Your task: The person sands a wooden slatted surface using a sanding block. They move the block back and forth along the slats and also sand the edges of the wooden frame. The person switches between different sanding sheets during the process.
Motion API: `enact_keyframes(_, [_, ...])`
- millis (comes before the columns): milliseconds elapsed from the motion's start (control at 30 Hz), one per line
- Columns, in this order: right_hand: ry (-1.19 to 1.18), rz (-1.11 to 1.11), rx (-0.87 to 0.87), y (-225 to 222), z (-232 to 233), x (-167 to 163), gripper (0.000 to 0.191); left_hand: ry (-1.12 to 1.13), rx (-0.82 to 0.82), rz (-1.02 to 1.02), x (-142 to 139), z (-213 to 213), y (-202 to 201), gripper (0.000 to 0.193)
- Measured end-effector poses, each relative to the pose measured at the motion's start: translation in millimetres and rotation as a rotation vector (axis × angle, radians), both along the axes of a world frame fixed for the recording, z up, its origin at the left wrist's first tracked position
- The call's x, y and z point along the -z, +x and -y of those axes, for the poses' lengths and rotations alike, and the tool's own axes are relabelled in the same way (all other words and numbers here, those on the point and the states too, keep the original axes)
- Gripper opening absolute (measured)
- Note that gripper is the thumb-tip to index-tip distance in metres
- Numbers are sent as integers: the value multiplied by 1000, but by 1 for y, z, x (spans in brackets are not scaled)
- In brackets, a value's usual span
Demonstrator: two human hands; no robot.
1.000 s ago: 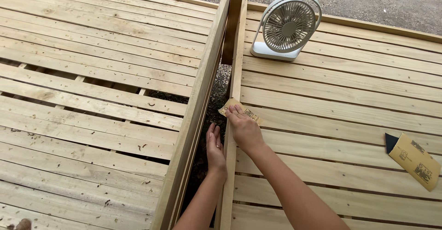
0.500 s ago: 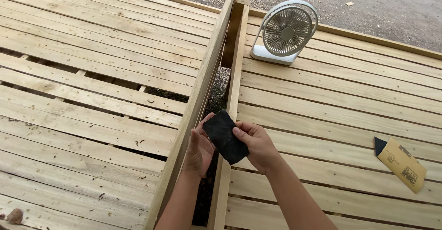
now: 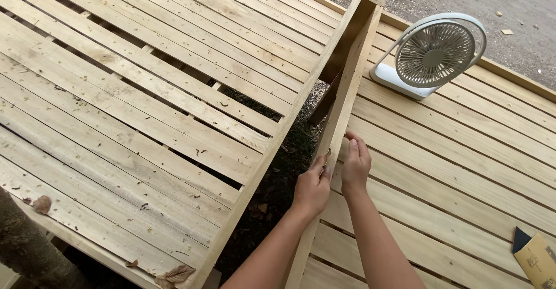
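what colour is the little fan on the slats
White, with a pale grey grille; the fan shows clearly in the head view.

White fan (image 3: pixel 433 57), sandpaper sheet (image 3: pixel 536 258), dry leaves (image 3: pixel 176 275)

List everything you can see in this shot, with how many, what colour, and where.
Slatted wooden frames: two, pale wood, side by side, filling the view.
Edge board: one, pale wood, inner rim of the right-hand frame.
Fan: one, white, on the right-hand frame, top right.
Sandpaper sheet: one, tan and black, bottom right.
Dry leaves: a few, brown, lower left.
Left hand: on the edge board, pinching something small.
Right hand: on the edge board.
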State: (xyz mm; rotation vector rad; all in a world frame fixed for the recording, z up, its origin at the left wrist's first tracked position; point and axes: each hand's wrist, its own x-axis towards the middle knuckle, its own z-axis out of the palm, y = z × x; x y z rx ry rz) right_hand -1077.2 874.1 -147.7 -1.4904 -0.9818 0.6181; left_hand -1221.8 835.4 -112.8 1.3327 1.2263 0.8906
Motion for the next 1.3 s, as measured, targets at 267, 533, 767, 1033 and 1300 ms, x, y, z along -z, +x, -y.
enact_keyframes(267, [95,159,-21,-4,17,17,37,36,59,38,68,-76,46,57])
enact_keyframes(533, [98,226,-11,-2,18,7,37,-39,117,-51,48,-173,103,63])
enact_keyframes(767, [136,182,-14,-2,21,15,38,-27,190,-151,48,-41,35,66])
enact_keyframes(1033, [75,109,-6,-2,22,16,38,-14,190,-205,18,-166,100,66])
enact_keyframes(1300, [98,139,-11,-3,24,11,41,-45,225,-234,15,-103,63,61])
